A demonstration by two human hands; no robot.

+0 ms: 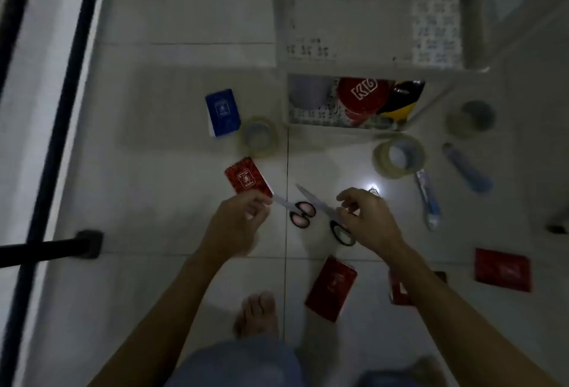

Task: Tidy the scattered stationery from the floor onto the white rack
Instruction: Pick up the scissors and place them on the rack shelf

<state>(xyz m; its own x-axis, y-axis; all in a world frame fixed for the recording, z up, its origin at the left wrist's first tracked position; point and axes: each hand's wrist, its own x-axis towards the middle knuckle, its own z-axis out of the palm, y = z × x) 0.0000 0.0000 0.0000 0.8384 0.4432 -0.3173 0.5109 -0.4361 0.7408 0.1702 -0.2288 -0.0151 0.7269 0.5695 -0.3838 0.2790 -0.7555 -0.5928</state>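
Note:
Two pairs of black-handled scissors are over the floor tiles between my hands. My left hand [237, 221] pinches the blade tip of the left scissors [302, 213]. My right hand [366, 217] grips the right scissors [314, 198] near the pivot, its handle loop below my fingers. A red spiral notepad [247, 178] lies just above my left fingers; whether they touch it is unclear. The white rack [354, 67] stands at the upper right, its top shelf bare except for a patterned sheet [435, 32].
On the floor lie a blue notepad [223, 112], three tape rolls [260, 135] [398, 155] [471, 118], two blue tubes [428, 198] [466, 168] and red booklets [332, 288] [503, 269]. The rack's lower shelf holds a red tin [363, 94]. A black frame [46, 171] runs along the left.

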